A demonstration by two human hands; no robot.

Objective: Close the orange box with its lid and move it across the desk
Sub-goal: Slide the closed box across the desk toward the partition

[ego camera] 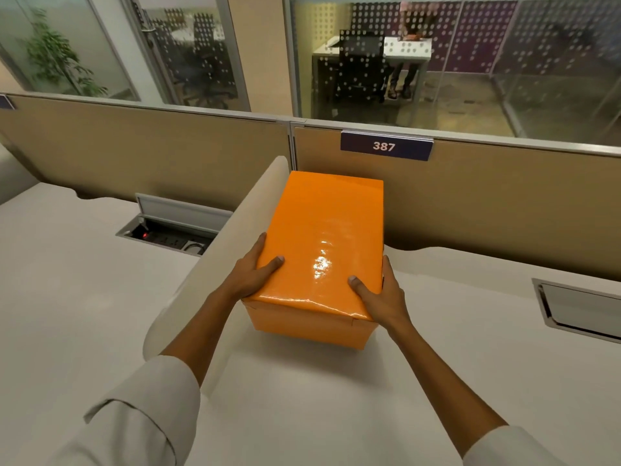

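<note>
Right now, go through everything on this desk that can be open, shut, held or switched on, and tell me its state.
orange box: lid on, closed.
lid: seated on the box, held on both sides.
left hand: gripping the lid's left edge.
right hand: gripping the lid's right edge.
left cable hatch: flap up, red light showing.
right cable hatch: shut.

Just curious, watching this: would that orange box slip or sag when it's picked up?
Probably stiff: the box keeps straight edges and flat faces under both hands. Possibly a bit slippery, since its glossy wrap shines; the left hand and right hand clamp opposite sides, thumbs on the lid. Unlikely to tip: it looks broad and low.
</note>
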